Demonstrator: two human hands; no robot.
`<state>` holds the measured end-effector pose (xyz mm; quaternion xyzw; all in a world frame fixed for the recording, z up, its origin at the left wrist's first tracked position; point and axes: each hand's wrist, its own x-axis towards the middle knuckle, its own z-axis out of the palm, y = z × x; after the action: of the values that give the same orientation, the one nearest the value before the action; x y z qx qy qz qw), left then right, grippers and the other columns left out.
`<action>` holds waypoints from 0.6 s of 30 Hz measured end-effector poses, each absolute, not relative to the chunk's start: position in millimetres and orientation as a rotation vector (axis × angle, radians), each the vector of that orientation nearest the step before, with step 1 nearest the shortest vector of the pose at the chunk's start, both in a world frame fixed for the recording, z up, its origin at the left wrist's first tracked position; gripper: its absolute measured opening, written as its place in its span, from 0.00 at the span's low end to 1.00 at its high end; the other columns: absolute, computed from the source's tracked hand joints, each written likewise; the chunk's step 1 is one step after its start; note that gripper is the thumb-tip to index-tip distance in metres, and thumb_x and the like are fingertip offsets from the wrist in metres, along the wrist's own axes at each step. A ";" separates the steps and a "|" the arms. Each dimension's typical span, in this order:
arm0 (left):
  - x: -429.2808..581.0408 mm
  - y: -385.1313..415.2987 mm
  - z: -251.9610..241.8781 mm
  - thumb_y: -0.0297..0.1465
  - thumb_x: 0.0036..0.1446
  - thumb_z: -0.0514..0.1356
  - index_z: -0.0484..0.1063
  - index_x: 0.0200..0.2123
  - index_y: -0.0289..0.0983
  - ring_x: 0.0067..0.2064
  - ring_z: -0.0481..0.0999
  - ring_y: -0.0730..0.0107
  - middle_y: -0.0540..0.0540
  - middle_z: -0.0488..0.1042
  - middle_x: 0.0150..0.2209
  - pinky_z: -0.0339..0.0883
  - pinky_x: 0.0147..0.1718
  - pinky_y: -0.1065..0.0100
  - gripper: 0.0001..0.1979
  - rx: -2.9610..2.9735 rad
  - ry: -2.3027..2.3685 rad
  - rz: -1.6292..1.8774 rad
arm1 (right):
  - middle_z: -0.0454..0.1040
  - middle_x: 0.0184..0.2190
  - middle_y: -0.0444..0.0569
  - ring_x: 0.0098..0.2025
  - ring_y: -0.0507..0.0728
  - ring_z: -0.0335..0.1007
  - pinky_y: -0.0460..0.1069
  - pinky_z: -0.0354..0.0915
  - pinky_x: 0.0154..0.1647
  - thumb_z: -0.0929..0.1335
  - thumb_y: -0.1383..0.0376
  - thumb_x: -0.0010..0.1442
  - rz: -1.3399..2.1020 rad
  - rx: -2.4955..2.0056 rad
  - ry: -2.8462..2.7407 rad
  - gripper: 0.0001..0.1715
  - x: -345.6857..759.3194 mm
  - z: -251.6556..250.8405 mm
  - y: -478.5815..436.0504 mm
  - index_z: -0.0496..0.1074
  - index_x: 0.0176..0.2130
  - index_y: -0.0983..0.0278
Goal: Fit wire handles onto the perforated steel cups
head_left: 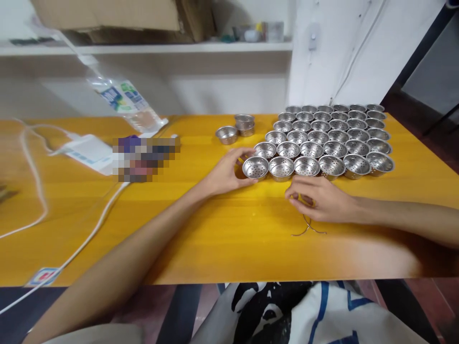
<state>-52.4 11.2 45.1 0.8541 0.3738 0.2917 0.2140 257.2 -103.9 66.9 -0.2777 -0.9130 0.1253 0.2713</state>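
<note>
My left hand point(229, 172) curves around the left side of a small perforated metal cup point(256, 168) at the near left corner of a block of such cups. Its thumb lies along the front of that cup and its fingers reach behind it. My right hand point(317, 197) is closed in front of the near row, with thumb and fingers curled together. A thin bent metal wire point(309, 226) comes out below those fingers, its two ends spread towards me. The wire's upper part is hidden by the hand.
Rows of perforated metal cups point(335, 149) fill the right rear of the yellow table point(222, 229). Further left stand a single cup point(227, 134) and two stacked ones point(245, 125). A plastic bottle point(125, 102), a white box point(89, 153) and white cables point(107, 210) occupy the left.
</note>
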 end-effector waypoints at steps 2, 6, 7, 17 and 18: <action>-53.7 12.1 43.2 0.50 0.54 0.76 0.71 0.65 0.42 0.62 0.80 0.43 0.37 0.77 0.66 0.76 0.61 0.44 0.40 2.371 1.037 0.788 | 0.80 0.48 0.53 0.34 0.52 0.73 0.52 0.68 0.38 0.66 0.59 0.79 0.354 -0.731 -2.657 0.15 258.6 72.8 -108.9 0.78 0.54 0.65; -62.5 26.2 39.4 0.57 0.50 0.79 0.68 0.69 0.43 0.63 0.78 0.43 0.38 0.76 0.67 0.74 0.62 0.43 0.50 2.401 0.936 0.876 | 0.80 0.57 0.56 0.47 0.60 0.80 0.55 0.71 0.45 0.73 0.53 0.74 0.350 -0.661 -2.964 0.26 259.9 83.5 -119.6 0.76 0.64 0.62; -67.4 33.7 37.9 0.59 0.49 0.79 0.69 0.69 0.44 0.63 0.77 0.44 0.39 0.76 0.67 0.73 0.62 0.43 0.51 2.394 0.934 0.953 | 0.81 0.56 0.55 0.46 0.60 0.81 0.55 0.71 0.43 0.75 0.56 0.72 0.340 -0.634 -3.010 0.25 259.6 84.3 -121.2 0.76 0.63 0.62; -130.0 114.0 -2.5 0.64 0.51 0.72 0.75 0.58 0.40 0.72 0.64 0.36 0.42 0.77 0.62 0.47 0.73 0.27 0.43 2.221 1.503 1.169 | 0.82 0.44 0.51 0.38 0.55 0.76 0.52 0.64 0.37 0.69 0.72 0.72 0.236 -0.596 -3.039 0.10 259.0 79.6 -117.5 0.80 0.50 0.66; -130.6 116.1 -4.4 0.62 0.54 0.71 0.74 0.57 0.39 0.70 0.68 0.39 0.43 0.78 0.60 0.51 0.72 0.29 0.40 2.227 1.516 1.128 | 0.82 0.44 0.52 0.38 0.55 0.76 0.52 0.64 0.37 0.68 0.72 0.72 0.224 -0.601 -3.009 0.11 259.9 80.3 -116.8 0.80 0.50 0.66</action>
<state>-130.6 116.1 -4.4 0.7578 0.5159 0.3840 0.1103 259.9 -116.8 80.3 -0.1951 -0.9775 0.0729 0.0324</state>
